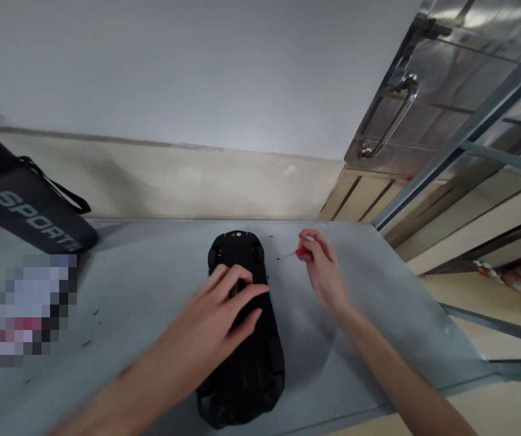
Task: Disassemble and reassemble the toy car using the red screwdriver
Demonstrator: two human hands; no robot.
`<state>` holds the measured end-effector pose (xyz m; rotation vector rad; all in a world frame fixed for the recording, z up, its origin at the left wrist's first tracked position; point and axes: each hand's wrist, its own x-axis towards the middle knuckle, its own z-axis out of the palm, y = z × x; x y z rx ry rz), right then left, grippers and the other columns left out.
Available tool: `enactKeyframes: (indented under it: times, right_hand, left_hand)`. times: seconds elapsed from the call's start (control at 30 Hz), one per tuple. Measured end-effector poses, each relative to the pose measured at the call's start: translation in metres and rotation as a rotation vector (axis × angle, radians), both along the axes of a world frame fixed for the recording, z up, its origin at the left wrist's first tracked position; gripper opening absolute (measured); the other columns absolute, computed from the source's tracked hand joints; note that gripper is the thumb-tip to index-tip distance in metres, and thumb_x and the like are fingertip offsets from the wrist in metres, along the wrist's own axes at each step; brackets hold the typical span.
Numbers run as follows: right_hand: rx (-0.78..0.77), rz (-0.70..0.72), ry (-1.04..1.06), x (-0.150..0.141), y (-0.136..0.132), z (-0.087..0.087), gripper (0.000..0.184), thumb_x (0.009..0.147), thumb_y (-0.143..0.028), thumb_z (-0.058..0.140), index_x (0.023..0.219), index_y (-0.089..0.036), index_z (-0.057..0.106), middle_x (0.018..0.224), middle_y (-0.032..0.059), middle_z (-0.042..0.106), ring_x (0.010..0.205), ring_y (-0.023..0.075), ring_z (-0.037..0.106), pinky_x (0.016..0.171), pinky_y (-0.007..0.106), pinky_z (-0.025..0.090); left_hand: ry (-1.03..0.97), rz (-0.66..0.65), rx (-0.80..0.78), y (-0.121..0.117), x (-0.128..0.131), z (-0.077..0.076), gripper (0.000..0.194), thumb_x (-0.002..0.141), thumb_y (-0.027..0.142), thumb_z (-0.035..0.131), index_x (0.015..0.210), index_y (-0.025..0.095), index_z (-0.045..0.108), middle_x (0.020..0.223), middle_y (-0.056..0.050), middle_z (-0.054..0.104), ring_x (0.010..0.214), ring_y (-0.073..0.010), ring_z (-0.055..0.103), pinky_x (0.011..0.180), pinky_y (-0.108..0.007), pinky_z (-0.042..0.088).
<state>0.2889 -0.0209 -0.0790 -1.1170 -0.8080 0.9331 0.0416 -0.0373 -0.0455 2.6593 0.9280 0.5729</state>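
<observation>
A black toy car lies with its underside up, and a blue edge shows along its right side. Over its middle is my left hand, its fingers bent and apart, the thumb separate from the index finger. Whether the fingertips press on the car or hover just above it I cannot tell. My right hand, to the right of the car, is closed around the red handle of a small screwdriver. Its thin shaft points left, with a small dark spot near the tip. That tip is apart from the car.
The grey table meets a wall at the back. A dark bottle-shaped case marked SPORT and a blurred-out flat object are at the left. A metal frame and a door handle stand at the right.
</observation>
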Motion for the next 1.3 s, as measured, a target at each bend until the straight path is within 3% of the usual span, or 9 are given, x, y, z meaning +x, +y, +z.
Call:
enactKeyframes:
  times: [0.1, 0.2, 0.47, 0.67, 0.83, 1.17, 1.3]
  right_hand:
    - [-0.022, 0.027, 0.115, -0.005, 0.004, -0.014, 0.017, 0.081, -0.038, 0.072, 0.09, -0.025, 0.065, 0.076, -0.0047, 0.046, 0.069, 0.0133, 0.045, 0.069, 0.031, 0.038]
    - [-0.015, 0.048, 0.172, -0.006, 0.003, -0.015, 0.019, 0.079, -0.04, 0.072, 0.088, -0.025, 0.064, 0.071, -0.006, 0.04, 0.065, 0.0132, 0.04, 0.066, 0.031, 0.035]
    - [-0.032, 0.092, 0.223, -0.007, 0.002, -0.015, 0.018, 0.075, -0.037, 0.073, 0.086, -0.025, 0.066, 0.073, -0.0049, 0.047, 0.067, 0.0136, 0.044, 0.069, 0.032, 0.034]
    - [-0.053, 0.118, 0.205, -0.009, 0.003, -0.017, 0.018, 0.076, -0.036, 0.07, 0.089, -0.025, 0.065, 0.07, -0.0063, 0.046, 0.064, 0.0135, 0.041, 0.065, 0.031, 0.032]
    - [-0.072, 0.149, 0.199, -0.009, 0.001, -0.017, 0.02, 0.077, -0.037, 0.07, 0.091, -0.025, 0.065, 0.067, -0.0074, 0.044, 0.064, 0.0131, 0.04, 0.066, 0.03, 0.032]
    - [-0.071, 0.17, 0.199, -0.007, 0.002, -0.017, 0.019, 0.077, -0.037, 0.069, 0.091, -0.025, 0.064, 0.065, -0.0083, 0.042, 0.062, 0.0134, 0.038, 0.065, 0.031, 0.03]
    - [-0.065, 0.172, 0.195, -0.006, 0.003, -0.016, 0.019, 0.076, -0.037, 0.068, 0.09, -0.025, 0.064, 0.065, -0.0078, 0.044, 0.062, 0.0136, 0.04, 0.065, 0.031, 0.03]
  left_hand:
    - [0.096, -0.024, 0.058, -0.005, 0.014, -0.004, 0.03, 0.109, 0.027, 0.053, 0.136, 0.026, 0.066, 0.121, -0.007, 0.064, 0.111, -0.0274, 0.063, 0.096, -0.048, 0.06]
    - [0.133, -0.006, 0.144, -0.006, 0.017, -0.007, 0.032, 0.109, 0.027, 0.054, 0.139, 0.022, 0.064, 0.12, -0.008, 0.065, 0.112, -0.0286, 0.065, 0.094, -0.046, 0.06]
    - [0.204, 0.025, 0.309, -0.015, 0.019, -0.005, 0.024, 0.109, 0.023, 0.052, 0.13, 0.021, 0.064, 0.115, -0.007, 0.068, 0.106, -0.0277, 0.068, 0.083, -0.041, 0.058]
    - [0.175, 0.1, 0.077, -0.006, 0.03, 0.004, 0.013, 0.105, 0.023, 0.053, 0.11, 0.022, 0.064, 0.1, -0.002, 0.067, 0.085, -0.0212, 0.068, 0.069, -0.033, 0.052]
    - [0.171, 0.111, -0.136, 0.004, 0.035, 0.021, 0.013, 0.103, 0.03, 0.052, 0.105, 0.023, 0.063, 0.092, 0.0, 0.065, 0.078, -0.0195, 0.065, 0.07, -0.033, 0.048]
    - [0.228, 0.07, -0.239, 0.019, 0.04, 0.032, 0.016, 0.102, 0.032, 0.053, 0.093, 0.023, 0.062, 0.086, 0.0, 0.066, 0.073, -0.0192, 0.061, 0.066, -0.033, 0.042]
    - [0.176, 0.055, -0.304, 0.018, 0.036, 0.034, 0.017, 0.104, 0.034, 0.052, 0.097, 0.024, 0.063, 0.087, 0.001, 0.066, 0.075, -0.0181, 0.062, 0.07, -0.032, 0.044]
